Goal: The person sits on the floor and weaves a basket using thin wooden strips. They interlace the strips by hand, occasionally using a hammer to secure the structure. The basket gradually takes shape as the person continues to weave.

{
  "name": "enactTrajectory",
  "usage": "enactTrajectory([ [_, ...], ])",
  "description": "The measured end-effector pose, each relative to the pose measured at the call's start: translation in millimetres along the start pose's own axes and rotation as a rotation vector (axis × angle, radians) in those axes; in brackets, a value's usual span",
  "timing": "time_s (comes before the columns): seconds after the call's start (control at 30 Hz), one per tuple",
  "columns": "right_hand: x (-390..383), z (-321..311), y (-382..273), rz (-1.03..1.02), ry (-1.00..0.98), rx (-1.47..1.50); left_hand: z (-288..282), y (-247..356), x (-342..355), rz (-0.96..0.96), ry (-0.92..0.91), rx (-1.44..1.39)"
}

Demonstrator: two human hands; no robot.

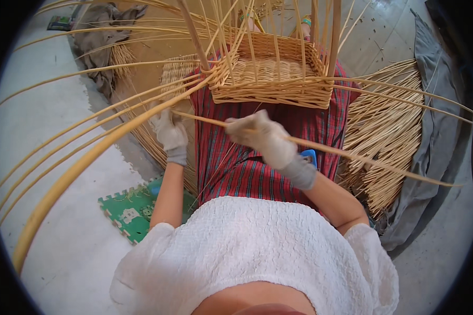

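The basket (270, 73) sits on her lap, base and low walls woven, long stakes loose; most of the sides look undone. Right hand (263, 137) is closed around a rod (352, 156); left hand (168, 131) grips other rods, fingers curled.

Pale straw basket (270, 79), red-striped plaid cloth (257, 168)

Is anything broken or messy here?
Nothing looks broken. The basket sits level on the lap, both gloved hands, left hand and right hand, grip one cane. Loose canes lie piled beside.
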State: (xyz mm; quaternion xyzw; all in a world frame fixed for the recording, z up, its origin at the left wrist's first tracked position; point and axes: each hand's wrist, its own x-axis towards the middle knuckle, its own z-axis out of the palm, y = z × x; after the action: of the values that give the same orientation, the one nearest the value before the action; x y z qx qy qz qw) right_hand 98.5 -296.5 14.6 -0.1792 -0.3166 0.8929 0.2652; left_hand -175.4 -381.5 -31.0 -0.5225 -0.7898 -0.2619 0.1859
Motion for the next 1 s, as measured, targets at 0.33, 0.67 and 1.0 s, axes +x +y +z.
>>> enactTrajectory([
  [0.33,20,68,27,-0.461,-0.437,-0.665,-7,-10,31,-0.909,-0.484,-1.118],
  [0.67,48,82,27,-0.541,-0.416,-0.739,4,-16,33,-0.688,-0.793,-1.241],
  [1.0,91,66,50,-0.635,-0.531,-0.992,26,-27,32,-0.905,-0.995,-1.432],
])
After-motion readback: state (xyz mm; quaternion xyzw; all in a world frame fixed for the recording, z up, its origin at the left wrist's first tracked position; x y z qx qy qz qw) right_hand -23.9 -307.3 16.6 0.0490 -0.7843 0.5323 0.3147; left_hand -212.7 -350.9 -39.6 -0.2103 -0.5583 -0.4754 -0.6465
